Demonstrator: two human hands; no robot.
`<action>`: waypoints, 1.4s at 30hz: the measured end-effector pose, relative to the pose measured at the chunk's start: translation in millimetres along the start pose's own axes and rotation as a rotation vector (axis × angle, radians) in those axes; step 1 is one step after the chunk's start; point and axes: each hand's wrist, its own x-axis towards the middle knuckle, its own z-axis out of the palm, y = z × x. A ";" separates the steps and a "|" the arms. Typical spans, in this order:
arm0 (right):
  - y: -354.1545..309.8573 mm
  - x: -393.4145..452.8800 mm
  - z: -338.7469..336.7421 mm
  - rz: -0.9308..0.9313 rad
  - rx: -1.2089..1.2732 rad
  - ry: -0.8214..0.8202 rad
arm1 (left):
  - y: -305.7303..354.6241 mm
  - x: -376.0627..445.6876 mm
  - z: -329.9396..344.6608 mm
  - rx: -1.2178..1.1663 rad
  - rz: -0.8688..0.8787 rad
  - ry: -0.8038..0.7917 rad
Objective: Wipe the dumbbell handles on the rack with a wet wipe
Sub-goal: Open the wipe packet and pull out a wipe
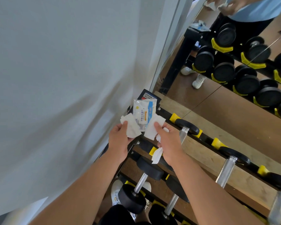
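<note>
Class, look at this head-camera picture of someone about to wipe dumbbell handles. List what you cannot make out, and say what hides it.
- Wipe packet, head view: its lower part is covered by the white wipe held by the left hand and right hand.
- Small print on the packet: too small to read.
- Nearest dumbbell handle: blurred and cut off by the right edge.
- Rack: its lower shelves are hidden by the arms and the bottom edge.

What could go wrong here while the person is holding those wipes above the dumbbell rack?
The wipe packet lies on the rack's end post, right beside the left hand and right hand, so a knock could tip it off. A strip of wet wipe dangles below the right hand's grip and might tear or drop between the dumbbells.
</note>
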 end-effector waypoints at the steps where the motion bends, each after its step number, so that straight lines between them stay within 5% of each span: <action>1: 1.0 2.5 -2.1 0.025 0.043 0.033 | 0.4 1.7 -1.3 -0.021 -0.003 0.016; 6: -2.0 6.3 -16.7 0.094 0.127 0.061 | 2.2 1.3 -3.6 -0.086 -0.065 -0.024; 9: -0.7 12.3 -16.9 -0.002 0.001 -0.002 | -2.1 5.0 -2.6 0.044 -0.065 -0.083; 18: -13.7 47.5 1.4 0.116 -0.278 -0.212 | 2.3 28.7 14.2 0.416 0.069 -0.279; 21: -15.6 52.9 2.3 -0.014 -0.407 -0.233 | 7.7 37.7 22.1 0.416 0.102 -0.296; 24: -22.7 63.7 5.3 -0.146 -0.406 -0.131 | 10.1 52.2 28.9 0.458 0.206 -0.147; 31: -63.1 115.9 15.8 -0.277 -0.440 -0.036 | 8.5 85.3 44.2 1.195 0.473 -0.227; 37: -66.7 145.1 25.6 -0.227 -0.665 -0.293 | -10.9 96.1 41.4 1.079 0.538 -0.228; 42: -50.3 156.7 24.1 -0.180 -0.757 -0.337 | -23.4 94.7 29.7 0.956 0.545 -0.188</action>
